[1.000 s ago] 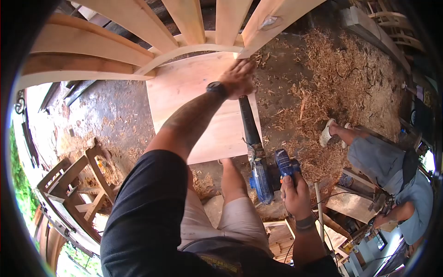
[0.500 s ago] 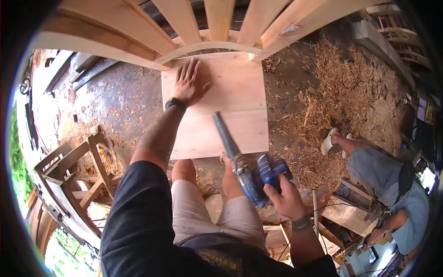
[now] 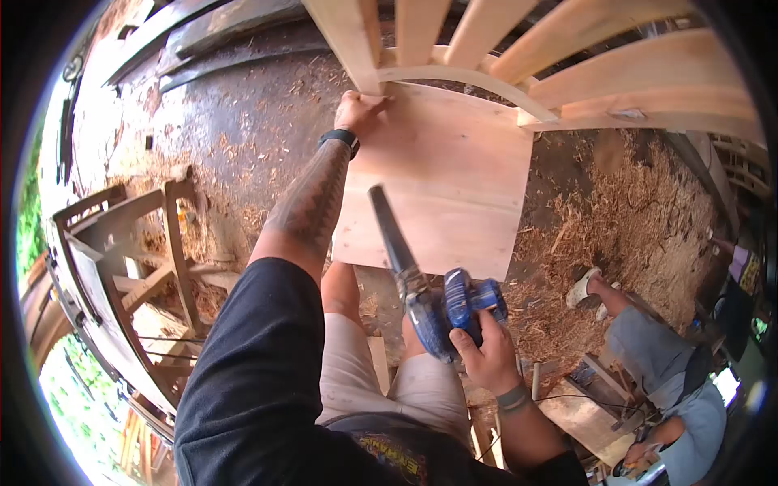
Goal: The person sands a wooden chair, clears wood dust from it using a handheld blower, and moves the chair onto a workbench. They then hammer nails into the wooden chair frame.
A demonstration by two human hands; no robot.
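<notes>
My left hand (image 3: 361, 113) is closed around the left edge of the pale wooden chair seat (image 3: 438, 162), close to the foot of a back post. Some of its fingers are hidden below the edge. Slats (image 3: 478, 32) of the chair back rise from the far side of the seat. In my right hand (image 3: 486, 352) is a blue cordless blower (image 3: 433, 324), gripped by its handle. Its long dark nozzle (image 3: 389, 227) points forward over the near part of the seat, apart from the wood.
Wood shavings (image 3: 640, 211) cover the floor on the right. A wooden frame (image 3: 174, 251) stands at the left, and dark planks (image 3: 235, 53) lie at the far left. A co-worker (image 3: 673, 356) in grey is at the lower right, near more timber.
My left hand has gone from lying flat on the seat to gripping its left edge. The chair now appears turned and farther right in view. The blower stays in my right hand.
</notes>
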